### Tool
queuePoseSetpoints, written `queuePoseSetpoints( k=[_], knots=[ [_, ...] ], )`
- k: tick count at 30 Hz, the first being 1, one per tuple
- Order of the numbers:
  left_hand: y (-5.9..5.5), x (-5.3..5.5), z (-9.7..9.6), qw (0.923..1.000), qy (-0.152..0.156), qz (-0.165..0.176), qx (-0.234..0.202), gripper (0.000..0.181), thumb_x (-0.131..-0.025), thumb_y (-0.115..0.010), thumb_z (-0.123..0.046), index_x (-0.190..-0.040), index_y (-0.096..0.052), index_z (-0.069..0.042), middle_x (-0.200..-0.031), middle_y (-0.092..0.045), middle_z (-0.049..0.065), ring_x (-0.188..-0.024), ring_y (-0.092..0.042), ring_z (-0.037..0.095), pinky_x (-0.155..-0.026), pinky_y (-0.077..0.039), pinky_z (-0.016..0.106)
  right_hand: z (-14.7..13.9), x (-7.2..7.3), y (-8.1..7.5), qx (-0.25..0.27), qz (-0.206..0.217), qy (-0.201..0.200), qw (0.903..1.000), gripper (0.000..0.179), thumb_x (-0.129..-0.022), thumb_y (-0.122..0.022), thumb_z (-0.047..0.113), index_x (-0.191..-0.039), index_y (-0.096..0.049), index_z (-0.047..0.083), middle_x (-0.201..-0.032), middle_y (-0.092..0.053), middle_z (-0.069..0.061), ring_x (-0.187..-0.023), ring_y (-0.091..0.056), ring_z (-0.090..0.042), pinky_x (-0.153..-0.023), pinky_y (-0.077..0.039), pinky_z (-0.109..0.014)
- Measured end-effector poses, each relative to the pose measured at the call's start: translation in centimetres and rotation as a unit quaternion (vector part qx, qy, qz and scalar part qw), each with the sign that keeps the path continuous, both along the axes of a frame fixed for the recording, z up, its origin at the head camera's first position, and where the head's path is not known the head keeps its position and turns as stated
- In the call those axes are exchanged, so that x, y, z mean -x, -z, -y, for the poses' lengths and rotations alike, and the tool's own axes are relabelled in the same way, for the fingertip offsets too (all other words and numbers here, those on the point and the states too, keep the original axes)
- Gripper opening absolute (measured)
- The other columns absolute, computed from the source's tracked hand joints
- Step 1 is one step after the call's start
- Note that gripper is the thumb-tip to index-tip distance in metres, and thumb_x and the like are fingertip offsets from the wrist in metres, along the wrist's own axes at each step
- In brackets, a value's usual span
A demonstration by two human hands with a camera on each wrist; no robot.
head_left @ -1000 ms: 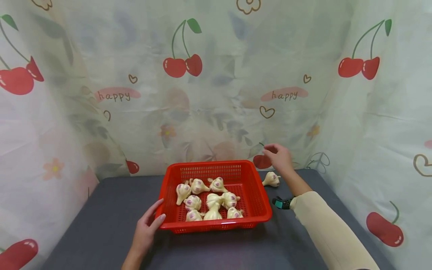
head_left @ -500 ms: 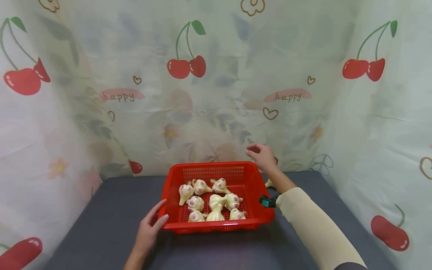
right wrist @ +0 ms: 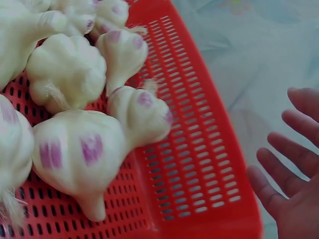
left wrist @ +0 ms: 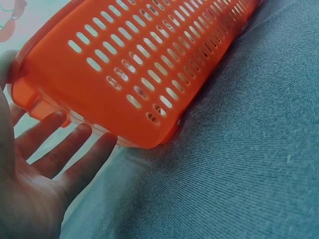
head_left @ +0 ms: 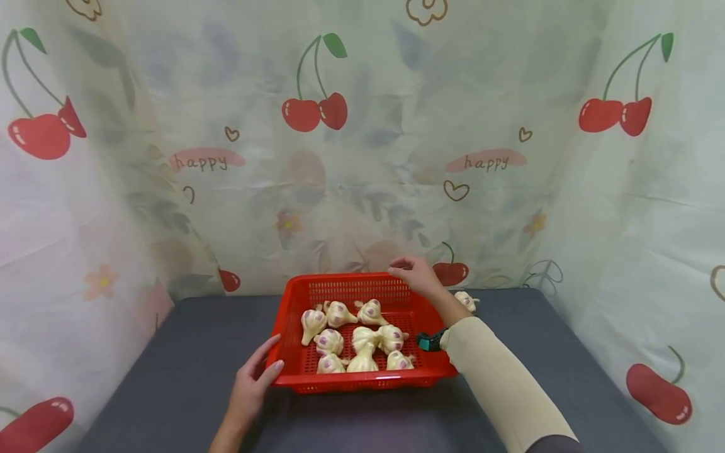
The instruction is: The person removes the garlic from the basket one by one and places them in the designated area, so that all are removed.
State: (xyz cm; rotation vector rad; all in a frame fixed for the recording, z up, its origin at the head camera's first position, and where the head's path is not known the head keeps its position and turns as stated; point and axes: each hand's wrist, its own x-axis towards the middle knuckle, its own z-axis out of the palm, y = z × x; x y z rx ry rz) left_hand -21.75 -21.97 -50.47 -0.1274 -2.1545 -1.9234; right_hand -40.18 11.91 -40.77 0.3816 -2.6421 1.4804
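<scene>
A red plastic basket (head_left: 416, 375) with slotted walls stands on the dark table, holding several garlic bulbs (head_left: 313, 324) with purple patches. My left hand (head_left: 247, 385) holds its near left corner. In the left wrist view the thumb hooks over the rim while the other fingers (left wrist: 82, 167) reach along the outer wall (left wrist: 94, 99). My right hand (head_left: 416, 277) hovers by the far rim, right of centre, with nothing in it. The right wrist view shows its fingers (right wrist: 286, 169) spread loosely beside the basket edge, apart from the garlic bulbs (right wrist: 82, 152).
One more garlic bulb (head_left: 466, 301) lies on the table (head_left: 187, 365) just outside the basket's far right side, partly behind my right forearm. A cloth curtain (head_left: 362, 176) printed with cherries encloses the table at the back and both sides.
My right hand has swept left and slightly down, from above the loose garlic bulb to the basket's far rim. My left hand stays on the corner, and the basket's bulbs lie as before.
</scene>
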Motion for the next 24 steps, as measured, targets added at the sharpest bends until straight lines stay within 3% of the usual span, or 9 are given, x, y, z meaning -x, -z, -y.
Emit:
queuePoseSetpoints(
  k=[8, 12, 19, 24],
  knots=[
    [-0.2, -0.1, 0.1, 1.0, 0.0, 0.008, 0.004, 0.047, -0.097, -0.059, -0.011, -0.143, -0.048, -0.008, -0.132, -0.055, 0.023, -0.105, -0.061, 0.024, -0.082, -0.053, 0.029, 2.4, 0.0, 0.5, -0.015, 0.021, -0.062, 0.9977, 0.03, -0.096, -0.063, 0.029, -0.112, -0.069, 0.005, -0.112, -0.066, -0.009, -0.106, -0.057, -0.029, -0.093, -0.045, -0.047],
    [-0.2, 0.0, 0.0, 0.9998, 0.0, 0.017, 0.005, 0.048, -0.097, -0.06, -0.011, -0.143, -0.048, -0.008, -0.133, -0.054, 0.022, -0.107, -0.06, 0.025, -0.082, -0.053, 0.029, 3.2, -0.3, 0.9, -0.049, 0.044, -0.086, 0.9941, 0.033, -0.097, -0.061, 0.033, -0.113, -0.07, 0.006, -0.111, -0.066, -0.007, -0.106, -0.057, -0.029, -0.093, -0.045, -0.046],
    [-0.1, 0.1, 0.0, 0.9994, 0.001, 0.034, 0.006, 0.049, -0.097, -0.06, -0.013, -0.144, -0.047, -0.01, -0.136, -0.052, 0.021, -0.11, -0.057, 0.032, -0.081, -0.052, 0.026, 4.1, -0.7, 2.0, -0.125, 0.071, -0.134, 0.9805, 0.04, -0.097, -0.057, 0.041, -0.115, -0.07, 0.008, -0.11, -0.067, -0.006, -0.1, -0.058, -0.024, -0.091, -0.046, -0.043],
    [-0.1, 0.2, 0.0, 0.9994, 0.001, 0.033, 0.004, 0.049, -0.097, -0.06, -0.013, -0.143, -0.048, -0.01, -0.135, -0.053, 0.021, -0.109, -0.058, 0.031, -0.079, -0.053, 0.025, 4.6, -0.8, 2.5, -0.177, 0.092, -0.169, 0.9653, 0.037, -0.097, -0.058, 0.039, -0.116, -0.071, 0.011, -0.111, -0.067, -0.002, -0.099, -0.059, -0.02, -0.09, -0.047, -0.041]
  ],
)
